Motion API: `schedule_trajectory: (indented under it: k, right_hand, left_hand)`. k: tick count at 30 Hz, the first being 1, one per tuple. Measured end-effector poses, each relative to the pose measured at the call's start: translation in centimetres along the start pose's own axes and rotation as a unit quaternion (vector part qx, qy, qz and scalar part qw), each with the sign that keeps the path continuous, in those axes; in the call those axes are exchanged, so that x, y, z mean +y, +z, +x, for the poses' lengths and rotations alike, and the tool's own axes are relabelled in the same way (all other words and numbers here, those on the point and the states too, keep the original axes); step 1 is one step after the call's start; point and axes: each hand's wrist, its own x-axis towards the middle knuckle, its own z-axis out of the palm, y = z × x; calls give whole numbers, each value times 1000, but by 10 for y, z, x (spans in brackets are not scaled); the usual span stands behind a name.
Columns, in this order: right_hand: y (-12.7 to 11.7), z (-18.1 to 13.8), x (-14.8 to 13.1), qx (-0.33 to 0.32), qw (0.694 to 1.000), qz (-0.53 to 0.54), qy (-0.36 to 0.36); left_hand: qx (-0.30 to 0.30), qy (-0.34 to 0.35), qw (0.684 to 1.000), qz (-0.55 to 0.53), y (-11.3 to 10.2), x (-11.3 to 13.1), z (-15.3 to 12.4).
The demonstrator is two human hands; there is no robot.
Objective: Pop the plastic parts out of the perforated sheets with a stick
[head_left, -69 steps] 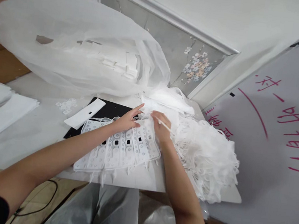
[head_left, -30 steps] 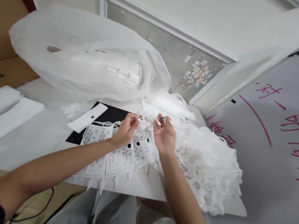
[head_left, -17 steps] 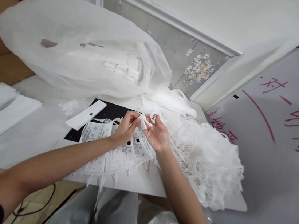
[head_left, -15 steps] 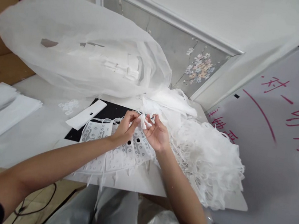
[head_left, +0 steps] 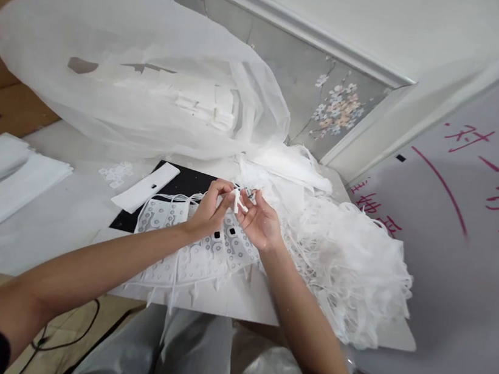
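Note:
My left hand (head_left: 207, 211) is closed in a pinch on a small, folded white strip (head_left: 237, 201). On its right, my right hand (head_left: 263, 221) has its thumb and fingertips closed on the other side of that strip, palm turned up. Something small and greyish shows at the right fingertips, too small to name. Under both hands lies a white panel printed with grey rings and curves (head_left: 193, 265), with white cords along it. It partly covers a black board (head_left: 188, 182). A white card with a small dark slot (head_left: 146, 187) rests on the board's left part.
A big heap of white straps and thin fabric (head_left: 349, 267) lies to the right. Behind stands a large translucent bag (head_left: 127, 30) with white pieces inside. Folded white sheets (head_left: 23, 194) and small clear bits (head_left: 115, 174) are on the left. A marked whiteboard (head_left: 439, 285) borders the right.
The white strip has turned slightly between my fingers, and the greyish bit at the right fingertips shows more. Both hands stay nearly in place; the view has shifted a little.

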Motion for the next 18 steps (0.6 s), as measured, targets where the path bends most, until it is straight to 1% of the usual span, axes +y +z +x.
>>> schedule_trajectory:
  k: [5,10,13,16,18]
  right_hand:
    - [1,2,-3,6,1000,5,-22]
    - [1,1,-3,2,1000,13,-18]
    - [0,1,-2,-5,1000,15,-15]
    - [-2,2,-3,-7,1000,2,-15]
    - [-3,2,-5,-11,1000,-12,-20]
  left_hand:
    - [-2,3,1000,9,1,-2,-1]
    - [-10,0,1000,9,2,-4,-2]
    - [-13,-14,1000,-2,1,-4,-2]
    - [-39,-30,999,-3,-1,-2,0]
    - [-62,-20,998,20,-2,0,3]
